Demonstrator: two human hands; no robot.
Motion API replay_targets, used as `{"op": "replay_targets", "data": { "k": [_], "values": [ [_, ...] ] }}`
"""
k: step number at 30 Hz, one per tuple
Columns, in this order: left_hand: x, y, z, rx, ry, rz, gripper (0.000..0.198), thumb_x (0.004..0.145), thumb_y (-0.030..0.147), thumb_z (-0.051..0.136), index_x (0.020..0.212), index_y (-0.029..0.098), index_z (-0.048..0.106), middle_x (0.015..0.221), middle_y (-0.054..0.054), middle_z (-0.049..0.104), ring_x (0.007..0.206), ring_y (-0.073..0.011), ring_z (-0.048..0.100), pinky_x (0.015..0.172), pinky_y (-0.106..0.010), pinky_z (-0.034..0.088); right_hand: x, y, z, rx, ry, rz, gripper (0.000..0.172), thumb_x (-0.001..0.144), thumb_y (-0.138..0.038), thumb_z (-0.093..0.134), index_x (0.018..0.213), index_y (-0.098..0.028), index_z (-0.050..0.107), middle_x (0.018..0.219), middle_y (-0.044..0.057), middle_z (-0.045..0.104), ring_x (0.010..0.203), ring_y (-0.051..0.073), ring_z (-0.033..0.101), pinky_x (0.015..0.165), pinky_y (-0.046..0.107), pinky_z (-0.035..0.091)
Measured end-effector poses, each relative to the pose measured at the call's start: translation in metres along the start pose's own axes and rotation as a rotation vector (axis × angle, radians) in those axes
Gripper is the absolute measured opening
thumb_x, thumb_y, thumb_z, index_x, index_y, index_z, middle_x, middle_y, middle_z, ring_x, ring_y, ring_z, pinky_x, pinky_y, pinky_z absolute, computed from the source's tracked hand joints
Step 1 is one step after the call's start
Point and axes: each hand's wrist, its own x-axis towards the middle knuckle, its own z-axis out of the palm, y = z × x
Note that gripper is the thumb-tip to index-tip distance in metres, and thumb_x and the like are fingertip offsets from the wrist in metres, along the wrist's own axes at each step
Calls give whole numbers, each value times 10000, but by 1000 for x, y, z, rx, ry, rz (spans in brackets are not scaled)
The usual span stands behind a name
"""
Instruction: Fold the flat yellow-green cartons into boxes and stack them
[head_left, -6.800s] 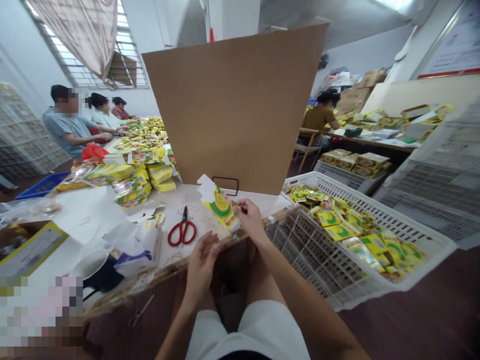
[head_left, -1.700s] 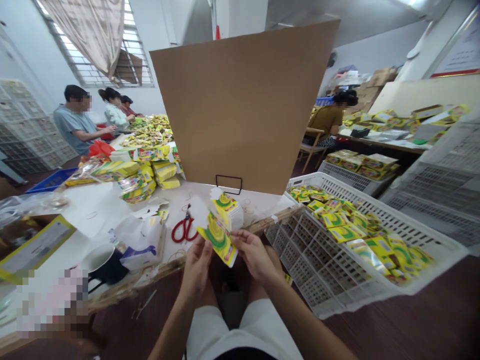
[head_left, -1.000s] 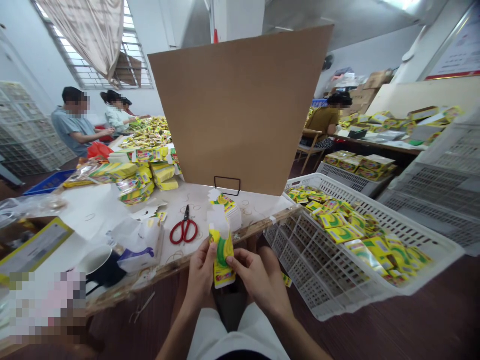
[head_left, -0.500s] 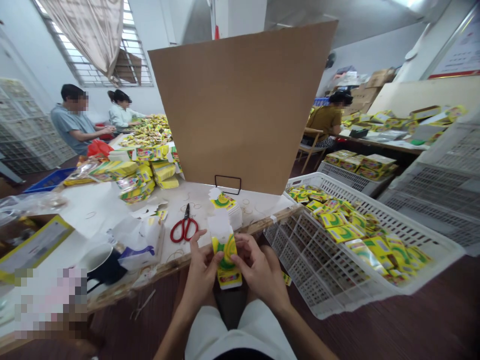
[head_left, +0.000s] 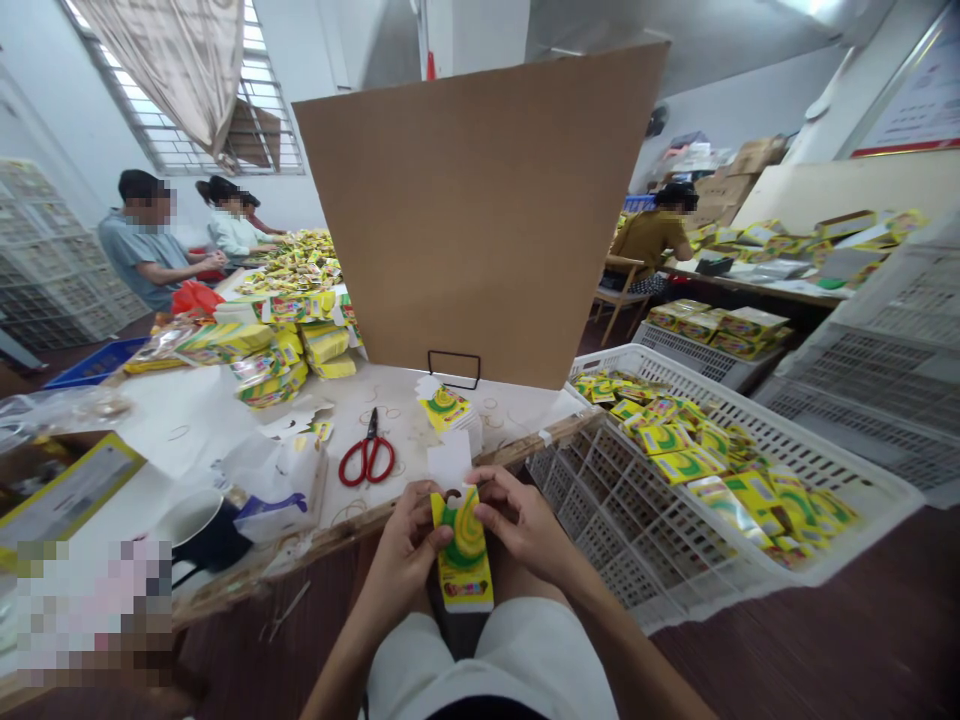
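Note:
Between my hands, above my lap, is a small yellow and green printed carton (head_left: 466,555) with a white flap standing up at its top. My left hand (head_left: 414,545) grips its left side, thumb on the front face. My right hand (head_left: 525,520) holds the upper right edge between thumb and fingers. Just beyond, on the table, sits a stack of flat printed cartons (head_left: 452,410). Red-handled scissors (head_left: 367,460) lie left of the stack, apart from both hands.
A tall cardboard sheet (head_left: 480,220) stands on the table ahead. To the right, a white plastic crate (head_left: 817,440) holds many yellow cartons. A dark mug (head_left: 206,535), plastic bags and carton piles (head_left: 270,365) occupy the left side. Several people sit at work farther off.
The carton has opened out from a flatter shape and sits slightly lower, its printed front now showing more fully. Both hands have shifted their grip toward its upper sides.

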Motion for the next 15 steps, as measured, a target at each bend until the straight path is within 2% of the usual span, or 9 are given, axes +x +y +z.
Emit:
{"op": "replay_targets", "data": {
  "k": [3,5,7,9,11,13,15],
  "values": [
    [-2,1,3,-21,-28,-31,292,834,230,613,1043,214,409,903,-39,674,757,-152,644,656,-232,485,-1,1,-4,-74,-6,-11,81,876,-236,542,926,-201,595,788,3,638,733,148,594,659,238,452],
    [-2,-1,5,-41,-40,-48,304,831,234,620,1047,210,409,924,-53,676,764,-153,645,663,-235,488,-1,2,-5,-140,-3,-27,120,885,-246,529,819,-191,613,723,-4,616,664,135,557,608,229,422],
    [-3,-2,5,-74,-37,-58,391,835,242,620,1135,225,370,975,-70,675,814,-173,654,684,-253,497,-1,5,-3,-166,28,-60,168,890,-244,523,774,-188,631,733,6,623,687,141,561,637,236,427],
    [-2,-3,5,-114,-29,-60,584,839,247,621,1280,272,240,1030,-80,672,874,-195,661,715,-279,504,-1,7,0,-106,101,-88,130,891,-242,526,893,-204,650,825,21,647,785,159,592,722,257,453],
    [-1,-3,4,-130,-42,-53,700,836,254,627,1348,292,151,1071,-93,667,928,-215,658,747,-301,506,1,9,3,9,162,-94,237,890,-246,538,1120,-237,596,916,29,654,863,168,605,795,284,470],
    [0,-2,2,-103,-72,-51,626,824,263,642,1322,248,263,1095,-115,662,972,-240,648,761,-308,506,2,9,3,69,155,-112,311,889,-262,549,1200,-253,566,946,35,652,890,172,605,826,301,475],
    [1,-2,1,-55,-67,-47,480,818,267,644,1229,205,402,1095,-126,663,991,-258,643,762,-308,507,3,8,0,28,129,-165,232,900,-301,531,1083,-239,660,964,51,640,932,183,590,866,318,458]
  ]
}}
